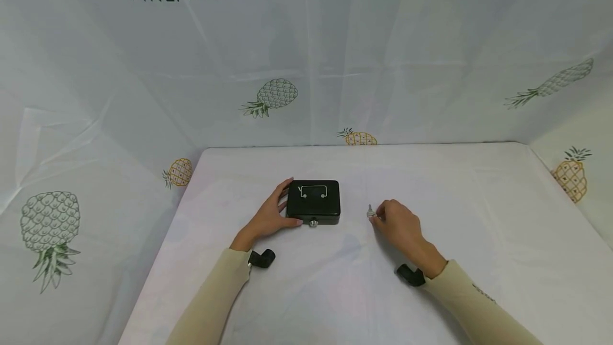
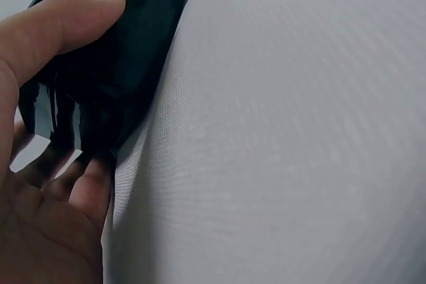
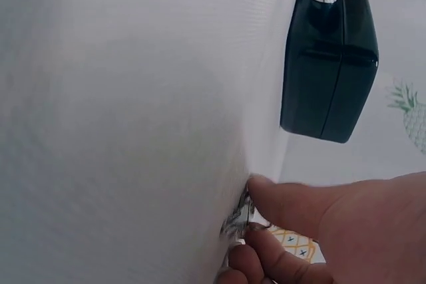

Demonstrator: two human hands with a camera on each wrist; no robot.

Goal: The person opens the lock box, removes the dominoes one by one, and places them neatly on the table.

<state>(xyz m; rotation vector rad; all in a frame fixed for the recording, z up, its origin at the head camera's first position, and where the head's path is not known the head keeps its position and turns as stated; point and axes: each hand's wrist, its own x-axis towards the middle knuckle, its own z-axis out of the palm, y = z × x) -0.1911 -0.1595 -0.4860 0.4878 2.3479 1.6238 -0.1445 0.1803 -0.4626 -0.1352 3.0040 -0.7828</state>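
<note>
A small black cash box (image 1: pixel 314 205) with a wire handle (image 1: pixel 313 187) folded down on its lid sits closed on the table. Its round silver lock (image 1: pixel 313 223) faces the front edge. My left hand (image 1: pixel 268 218) holds the box at its left side; the thumb (image 2: pixel 80 21) lies on the front face and the fingers (image 2: pixel 90 191) bend against the side. To the right of the box, my right hand (image 1: pixel 399 223) pinches a small silver key (image 1: pixel 370 212) between thumb and fingers, low over the cloth. In the right wrist view the fingers partly hide the key (image 3: pixel 238 221).
A white cloth (image 1: pixel 325 292) covers the table. Pale sheeting printed with pineapples (image 1: pixel 278 93) hangs behind and at both sides, meeting the table's back edge. Black straps with small cameras (image 1: pixel 262 258) sit on both wrists.
</note>
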